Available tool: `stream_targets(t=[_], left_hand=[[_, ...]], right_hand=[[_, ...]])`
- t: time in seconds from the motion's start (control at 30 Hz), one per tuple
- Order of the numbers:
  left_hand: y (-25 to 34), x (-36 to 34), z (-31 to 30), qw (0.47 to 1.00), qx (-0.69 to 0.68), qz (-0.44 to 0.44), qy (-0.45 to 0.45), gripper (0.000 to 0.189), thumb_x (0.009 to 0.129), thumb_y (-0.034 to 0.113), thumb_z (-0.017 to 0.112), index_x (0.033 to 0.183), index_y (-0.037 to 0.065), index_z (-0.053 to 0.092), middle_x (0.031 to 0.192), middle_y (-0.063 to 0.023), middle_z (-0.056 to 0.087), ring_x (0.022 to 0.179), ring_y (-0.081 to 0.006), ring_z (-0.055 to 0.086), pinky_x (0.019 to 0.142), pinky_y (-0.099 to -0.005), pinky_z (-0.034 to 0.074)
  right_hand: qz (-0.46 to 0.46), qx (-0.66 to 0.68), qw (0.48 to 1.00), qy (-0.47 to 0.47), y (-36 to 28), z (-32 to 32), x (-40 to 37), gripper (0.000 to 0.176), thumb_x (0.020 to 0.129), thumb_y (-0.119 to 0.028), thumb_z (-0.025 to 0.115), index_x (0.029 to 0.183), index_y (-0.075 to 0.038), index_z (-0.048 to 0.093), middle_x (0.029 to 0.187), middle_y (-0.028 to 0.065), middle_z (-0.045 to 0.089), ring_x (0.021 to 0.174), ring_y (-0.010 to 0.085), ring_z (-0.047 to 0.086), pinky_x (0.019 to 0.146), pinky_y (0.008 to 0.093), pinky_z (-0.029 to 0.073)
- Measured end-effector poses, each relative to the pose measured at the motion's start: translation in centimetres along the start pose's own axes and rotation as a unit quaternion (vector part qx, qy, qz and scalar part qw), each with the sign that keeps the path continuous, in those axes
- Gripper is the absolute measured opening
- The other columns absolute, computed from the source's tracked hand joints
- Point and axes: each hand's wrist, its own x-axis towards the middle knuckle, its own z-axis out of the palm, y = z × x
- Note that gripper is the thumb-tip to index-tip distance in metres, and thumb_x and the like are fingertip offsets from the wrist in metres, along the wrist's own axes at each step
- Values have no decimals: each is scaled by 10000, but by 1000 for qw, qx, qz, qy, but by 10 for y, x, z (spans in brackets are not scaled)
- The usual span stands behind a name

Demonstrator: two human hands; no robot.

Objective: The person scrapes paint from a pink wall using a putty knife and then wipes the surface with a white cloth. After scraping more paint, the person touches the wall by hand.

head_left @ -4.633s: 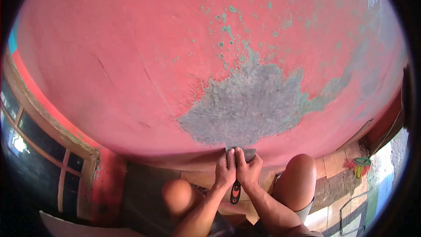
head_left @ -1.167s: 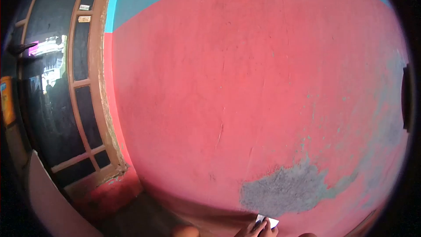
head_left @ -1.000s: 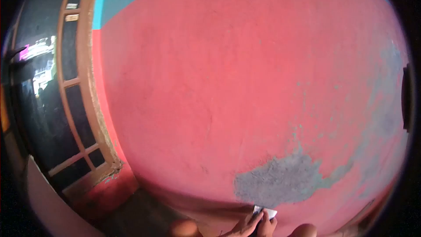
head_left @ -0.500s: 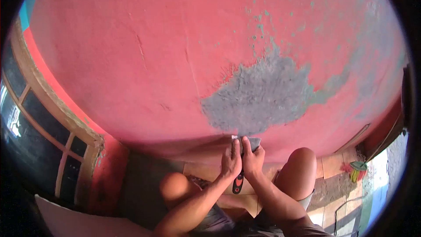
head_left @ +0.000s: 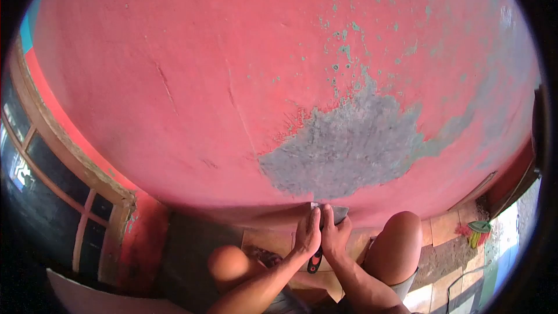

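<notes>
The left hand (head_left: 308, 235) and right hand (head_left: 335, 237) hide the upper handle of the scraper (head_left: 339, 214); whether its blade touches the wall (head_left: 192, 110) is unclear. The picture's edge cuts off the window (head_left: 55, 166) and pale panel (head_left: 110, 300).

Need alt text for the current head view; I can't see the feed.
Both hands, left and right, grip a scraper low against a red wall, just below a bare grey patch. Knees flank the hands; a window is at left, a broom at right on the floor.
</notes>
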Motion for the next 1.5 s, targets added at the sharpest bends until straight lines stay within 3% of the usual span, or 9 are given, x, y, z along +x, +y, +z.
stream_targets(t=[0.53, 0.57, 0.6, 0.83, 0.87, 1.0, 1.1, 1.23, 1.5], left_hand=[[15, 9, 2, 999, 18, 23, 38, 480, 1082, 369, 378, 1042, -46, 616, 936, -288, 655, 906, -446, 644, 742, -457, 481], [16, 8, -2, 999, 28, -25, 4, 476, 1094, 371, 360, 1133, -32, 611, 1031, -188, 659, 970, -300, 634, 845, -407, 477], [10, 9, -4, 999, 26, -24, -6, 478, 1095, 375, 360, 1130, -31, 610, 1023, -186, 656, 965, -282, 627, 842, -400, 476], [26, 20, -2, 991, 62, 109, 45, 454, 1088, 356, 385, 1060, -31, 621, 892, -257, 634, 863, -302, 650, 726, -428, 478], [24, 17, -5, 999, 13, 35, 3, 462, 1092, 375, 392, 1051, -27, 617, 897, -159, 624, 883, -204, 578, 781, -380, 474], [3, 1, -1, 996, 15, -82, 1, 456, 1091, 359, 396, 1060, -39, 616, 882, -147, 631, 886, -155, 570, 775, -364, 473], [10, 3, 3, 996, -73, 42, 15, 457, 1085, 346, 416, 989, -51, 619, 806, -204, 628, 799, -222, 624, 713, -383, 483], [-15, -2, 3, 998, 3, -44, 38, 441, 1084, 328, 431, 933, -44, 613, 762, -176, 624, 744, -189, 577, 664, -398, 467], [11, 4, 1, 997, 64, 44, 29, 411, 1077, 316, 435, 1025, -32, 647, 852, -233, 673, 827, -301, 683, 699, -409, 494]], right_hand=[[-10, -4, 1000, 25, -6, 4, 7, 315, 978, -252, 674, 862, 40, 675, 754, 31, 666, 694, 87, 548, 617, 298, 481], [-19, -28, 999, 27, -9, 3, 10, 318, 975, -252, 679, 862, 46, 674, 745, 39, 666, 692, 89, 549, 616, 301, 482], [-27, -52, 998, 29, -10, 1, 7, 322, 972, -251, 684, 863, 51, 673, 736, 46, 666, 690, 90, 551, 615, 303, 484], [-100, -60, 992, 42, -40, 6, 16, 316, 945, -231, 705, 856, 69, 656, 698, 96, 662, 671, 103, 542, 590, 326, 475], [-61, -20, 998, 9, -45, 4, 15, 327, 942, -239, 710, 849, 70, 652, 690, 101, 655, 673, 107, 546, 592, 324, 477], [-46, -43, 997, 37, -5, 0, 3, 276, 951, -206, 706, 885, 60, 673, 739, 67, 693, 712, 79, 572, 640, 294, 501], [-10, -47, 999, 3, -28, -6, 12, 270, 951, -206, 709, 897, 56, 675, 768, 67, 701, 736, 72, 579, 655, 286, 504], [-64, -31, 997, 33, -3, 0, 10, 299, 966, -219, 682, 835, 49, 666, 706, 45, 661, 662, 82, 549, 581, 300, 475], [-33, -47, 998, 19, -9, -3, 9, 285, 953, -211, 704, 892, 66, 675, 765, 81, 700, 744, 89, 585, 663, 300, 507]])
